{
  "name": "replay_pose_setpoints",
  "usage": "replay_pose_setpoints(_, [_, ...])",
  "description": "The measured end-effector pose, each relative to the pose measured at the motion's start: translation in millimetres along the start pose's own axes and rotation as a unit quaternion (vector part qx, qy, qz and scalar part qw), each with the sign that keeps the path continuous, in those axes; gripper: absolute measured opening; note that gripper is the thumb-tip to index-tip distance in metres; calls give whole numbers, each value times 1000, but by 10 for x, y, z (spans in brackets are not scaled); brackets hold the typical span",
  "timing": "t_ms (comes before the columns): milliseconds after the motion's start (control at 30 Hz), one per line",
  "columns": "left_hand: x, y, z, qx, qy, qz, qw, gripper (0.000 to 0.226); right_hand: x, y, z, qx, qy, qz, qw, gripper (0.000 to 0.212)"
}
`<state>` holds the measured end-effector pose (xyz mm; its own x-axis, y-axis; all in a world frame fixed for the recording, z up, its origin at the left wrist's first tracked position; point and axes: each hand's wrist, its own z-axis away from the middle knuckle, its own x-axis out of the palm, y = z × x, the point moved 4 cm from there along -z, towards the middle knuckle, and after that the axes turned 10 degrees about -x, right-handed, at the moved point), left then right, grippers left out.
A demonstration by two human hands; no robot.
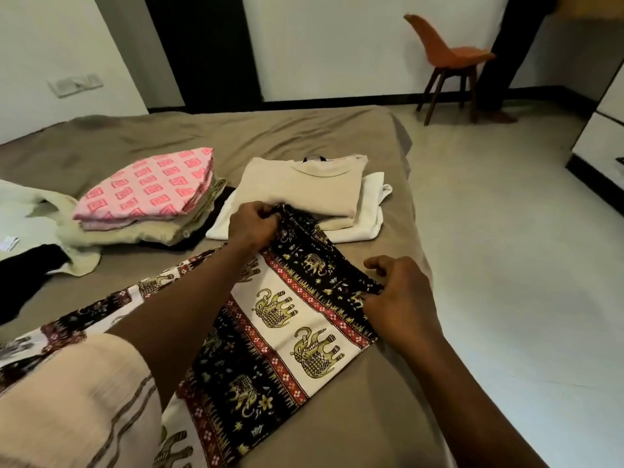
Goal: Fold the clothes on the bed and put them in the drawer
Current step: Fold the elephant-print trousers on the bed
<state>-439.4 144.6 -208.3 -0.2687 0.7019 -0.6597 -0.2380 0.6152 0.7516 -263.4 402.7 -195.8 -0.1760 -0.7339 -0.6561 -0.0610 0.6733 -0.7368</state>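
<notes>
Both hands are on the print cloth (293, 319), which lies spread over the near part of the bed (236, 136) and reaches almost to its right edge. The left hand (251, 228) has its fingers curled tight, pinching the cloth's far corner, right up against the beige top (304, 187). The right hand (398, 295) is clamped on too, thumb and fingers pinching the dark border just beside the bed's right edge. That black band runs straight between the two hands, with elephants on white below it. A striped cream sleeve (77, 400) covers the left upper arm.

Now the folded pieces. The beige top sits on a white garment (368, 211), mid-bed, near the right edge. Left of them, a pink piece (148, 187) tops a cream one (141, 231), with something dark underneath. Further left, a black cloth (27, 278) lies loose and unfolded.

Off the bed, an orange chair (452, 59) stands by the far wall, a person's leg (499, 62) just beside it.
</notes>
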Motion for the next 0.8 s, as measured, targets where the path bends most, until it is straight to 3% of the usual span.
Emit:
replay_pose_setpoints(133, [79, 55, 124, 24, 37, -23, 999, 24, -41, -31, 81, 6, -54, 184, 981, 45])
replay_pose_setpoints(200, [85, 108, 166, 72, 41, -42, 996, 26, -69, -48, 106, 17, -58, 215, 975, 43])
replay_pose_setpoints(333, [31, 209, 144, 160, 55, -63, 984, 14, -86, -22, 107, 35, -54, 196, 978, 36])
replay_pose_setpoints(633, [90, 406, 71, 160, 124, 10, 979, 14, -105, 61, 97, 54, -43, 152, 986, 29])
replay_pose_setpoints(800, [163, 354, 43, 177, 96, -23, 979, 15, -131, 94, 90, 75, -37, 133, 988, 27])
